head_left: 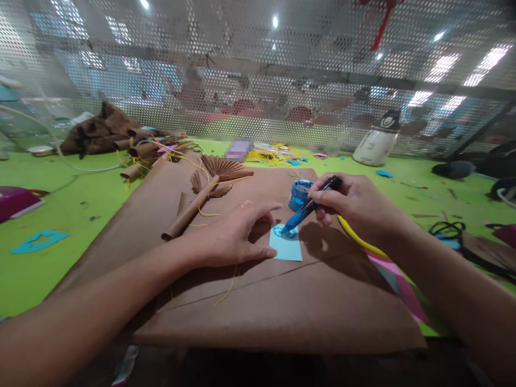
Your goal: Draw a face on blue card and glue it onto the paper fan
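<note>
In the head view, a small light-blue card is pinned flat on brown paper by the spread left hand at its left edge. A blue pen is gripped closed in the right hand, tip on the card. A blue jar stands just behind. Open brown paper lies toward the near edge.

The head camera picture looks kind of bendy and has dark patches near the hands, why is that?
In the head view, the wide lens bows the green table and stretches both forearms at the edges. Ceiling lights glare through the perforated screen, with the room behind it hazy. The right hand with its blue pen casts a shadow on the brown paper, and the left hand shades the small blue card.
</note>
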A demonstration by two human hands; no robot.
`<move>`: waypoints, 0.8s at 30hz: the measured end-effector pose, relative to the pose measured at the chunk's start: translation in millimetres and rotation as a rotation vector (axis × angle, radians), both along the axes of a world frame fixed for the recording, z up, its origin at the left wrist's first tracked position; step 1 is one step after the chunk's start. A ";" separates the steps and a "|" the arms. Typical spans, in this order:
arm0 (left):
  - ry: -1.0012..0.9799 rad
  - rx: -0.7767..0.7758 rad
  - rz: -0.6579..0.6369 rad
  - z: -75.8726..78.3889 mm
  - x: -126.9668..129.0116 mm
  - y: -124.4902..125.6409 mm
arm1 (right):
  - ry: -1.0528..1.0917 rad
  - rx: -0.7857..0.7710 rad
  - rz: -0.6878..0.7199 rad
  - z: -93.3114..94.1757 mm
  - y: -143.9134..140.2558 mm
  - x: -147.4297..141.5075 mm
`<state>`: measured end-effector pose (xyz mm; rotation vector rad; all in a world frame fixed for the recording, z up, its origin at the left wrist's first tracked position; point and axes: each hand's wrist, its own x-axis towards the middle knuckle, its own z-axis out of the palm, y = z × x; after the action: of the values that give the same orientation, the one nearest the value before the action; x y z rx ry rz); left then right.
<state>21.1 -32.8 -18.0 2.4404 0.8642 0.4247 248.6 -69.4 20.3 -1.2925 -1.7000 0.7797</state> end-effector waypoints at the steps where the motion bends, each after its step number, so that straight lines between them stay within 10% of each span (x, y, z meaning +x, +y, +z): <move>1: -0.002 0.002 -0.001 -0.1 -0.1 0.0 | 0.000 0.006 0.009 -0.4 0.0 0.0; 24: 0.007 0.020 0.021 3.1 1.3 -1.7 | -0.049 -0.032 -0.024 -1.3 3.3 0.7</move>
<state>22.4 -34.6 -14.9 2.4544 0.8931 0.4353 249.3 -66.1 19.0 -1.3619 -1.7137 0.7697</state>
